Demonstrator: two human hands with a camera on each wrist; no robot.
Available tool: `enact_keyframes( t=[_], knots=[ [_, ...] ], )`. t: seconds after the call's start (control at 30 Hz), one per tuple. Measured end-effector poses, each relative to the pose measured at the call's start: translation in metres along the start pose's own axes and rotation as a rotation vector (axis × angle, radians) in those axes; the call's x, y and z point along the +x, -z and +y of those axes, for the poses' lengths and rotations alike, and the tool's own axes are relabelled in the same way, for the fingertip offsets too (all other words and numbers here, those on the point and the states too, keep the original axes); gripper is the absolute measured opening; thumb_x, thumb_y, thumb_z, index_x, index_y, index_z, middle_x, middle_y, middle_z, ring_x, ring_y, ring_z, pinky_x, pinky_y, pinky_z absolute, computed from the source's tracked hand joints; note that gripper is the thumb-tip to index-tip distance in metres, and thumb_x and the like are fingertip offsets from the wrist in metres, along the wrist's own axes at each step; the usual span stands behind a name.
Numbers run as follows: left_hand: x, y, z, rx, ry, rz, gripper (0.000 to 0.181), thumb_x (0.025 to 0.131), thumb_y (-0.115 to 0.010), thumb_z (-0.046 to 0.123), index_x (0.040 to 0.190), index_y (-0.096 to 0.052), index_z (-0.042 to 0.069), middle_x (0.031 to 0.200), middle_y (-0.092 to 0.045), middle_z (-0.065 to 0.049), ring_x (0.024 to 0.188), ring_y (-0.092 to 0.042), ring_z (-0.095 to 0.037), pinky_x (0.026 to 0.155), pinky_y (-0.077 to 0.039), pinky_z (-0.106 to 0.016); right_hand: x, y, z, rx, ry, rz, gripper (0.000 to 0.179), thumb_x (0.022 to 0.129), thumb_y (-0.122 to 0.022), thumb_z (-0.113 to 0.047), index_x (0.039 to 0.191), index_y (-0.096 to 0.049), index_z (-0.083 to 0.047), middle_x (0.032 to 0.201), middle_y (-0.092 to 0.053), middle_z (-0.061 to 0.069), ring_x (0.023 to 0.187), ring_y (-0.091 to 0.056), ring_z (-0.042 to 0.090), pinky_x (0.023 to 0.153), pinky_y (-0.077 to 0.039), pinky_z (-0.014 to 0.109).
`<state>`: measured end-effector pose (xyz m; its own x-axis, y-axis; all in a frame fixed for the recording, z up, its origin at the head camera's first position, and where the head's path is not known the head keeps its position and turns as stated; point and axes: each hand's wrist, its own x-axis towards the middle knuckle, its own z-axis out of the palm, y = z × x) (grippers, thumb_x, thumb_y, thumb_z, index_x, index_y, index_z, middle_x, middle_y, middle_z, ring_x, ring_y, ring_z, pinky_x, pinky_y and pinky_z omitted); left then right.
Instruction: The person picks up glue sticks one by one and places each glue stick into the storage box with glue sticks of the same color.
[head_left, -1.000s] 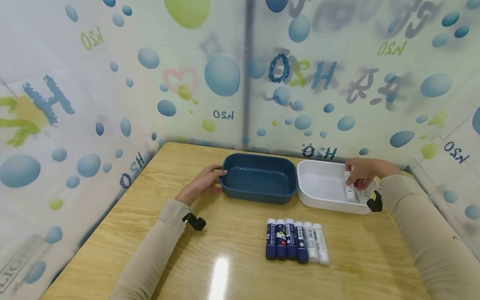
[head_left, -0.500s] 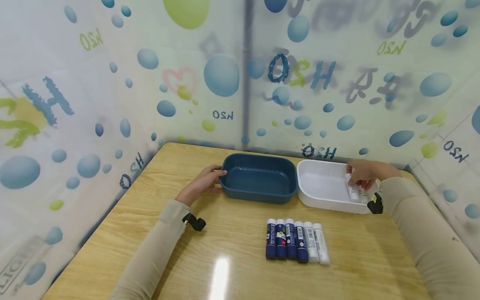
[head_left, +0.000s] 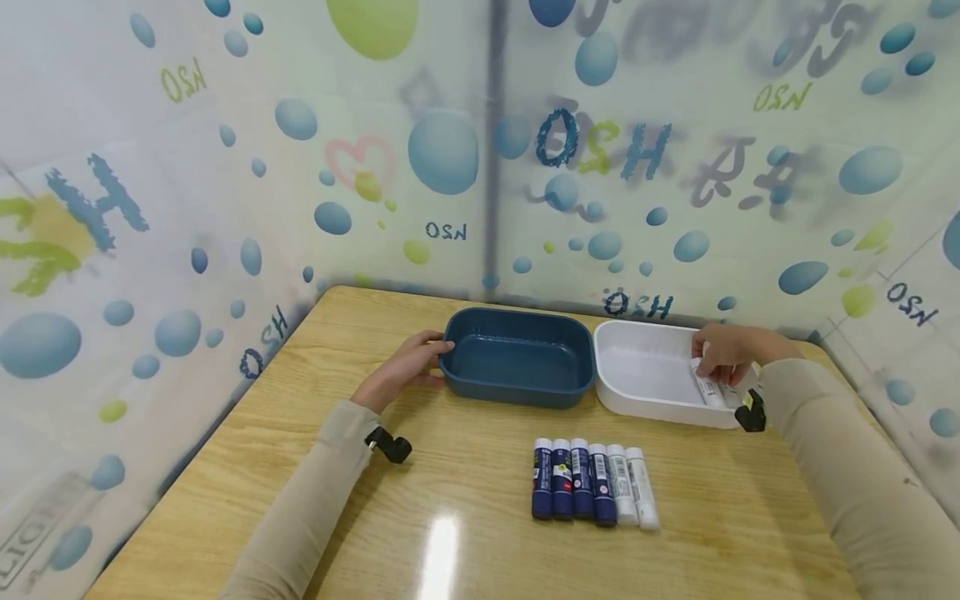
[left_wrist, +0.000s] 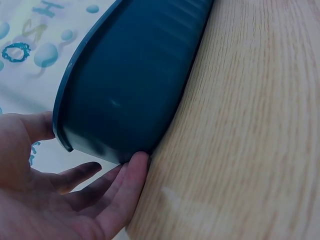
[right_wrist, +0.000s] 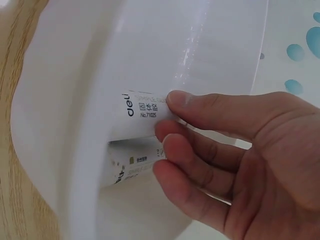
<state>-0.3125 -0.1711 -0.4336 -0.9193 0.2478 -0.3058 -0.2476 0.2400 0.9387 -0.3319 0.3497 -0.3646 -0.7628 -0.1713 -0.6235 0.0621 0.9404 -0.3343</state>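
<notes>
My right hand (head_left: 723, 348) reaches into the white bin (head_left: 637, 358), thumb and index finger pinching a white glue stick (right_wrist: 142, 110). That stick lies low over the bin's right end, beside a second white glue stick (right_wrist: 137, 162) partly hidden by the fingers in the right wrist view. My left hand (head_left: 408, 362) holds the left end of the dark blue bin (head_left: 517, 396). Its thumb is at the rim and its fingertips (left_wrist: 139, 162) touch the bin low down near the table. No glue sticks show inside the blue bin.
On the wooden table (head_left: 465, 458), in front of the bins, several dark blue glue sticks (head_left: 562, 483) lie in a row with two white tubes (head_left: 621, 487) at its right end. The bins stand side by side near the patterned wall sheet (head_left: 450, 250).
The white glue stick in my right hand has tilted and shifted slightly right, closer to the second stick in the white bin. The left hand and blue bin stay put.
</notes>
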Motion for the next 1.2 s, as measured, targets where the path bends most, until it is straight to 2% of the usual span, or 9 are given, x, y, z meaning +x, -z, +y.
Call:
enact_keyframes(
  t=[0.27,0.67,1.2],
  knots=[
    [-0.001,0.000,0.000,0.007,-0.005,-0.007,0.058,0.109,-0.051,0.034,0.158,-0.035,0.007,0.153,-0.048,-0.020,0.136,-0.057,-0.035,0.098,-0.062,-0.041,0.001,-0.005,0.007,-0.009,-0.005,0.022,0.028,0.098,-0.070,-0.015,0.119,-0.059,-0.001,0.090,-0.062,0.009,0.080,-0.061,0.022,0.070,-0.062,0.031],
    [-0.002,0.001,-0.002,0.012,-0.002,-0.010,0.058,0.109,-0.052,0.035,0.157,-0.037,0.007,0.152,-0.048,-0.020,0.136,-0.056,-0.035,0.100,-0.061,-0.043,-0.001,-0.012,0.012,0.018,-0.049,-0.016,0.060,0.090,-0.082,-0.023,0.134,-0.049,0.000,0.087,-0.060,0.009,0.074,-0.060,0.021,0.066,-0.058,0.027],
    [-0.003,0.001,-0.001,0.014,-0.023,-0.022,0.061,0.109,-0.052,0.037,0.159,-0.034,0.008,0.148,-0.053,-0.019,0.133,-0.060,-0.034,0.097,-0.062,-0.040,-0.005,-0.008,0.003,0.003,-0.026,0.022,0.045,0.095,-0.076,-0.015,0.129,-0.051,0.001,0.092,-0.059,0.011,0.083,-0.061,0.023,0.073,-0.062,0.029]
  ],
)
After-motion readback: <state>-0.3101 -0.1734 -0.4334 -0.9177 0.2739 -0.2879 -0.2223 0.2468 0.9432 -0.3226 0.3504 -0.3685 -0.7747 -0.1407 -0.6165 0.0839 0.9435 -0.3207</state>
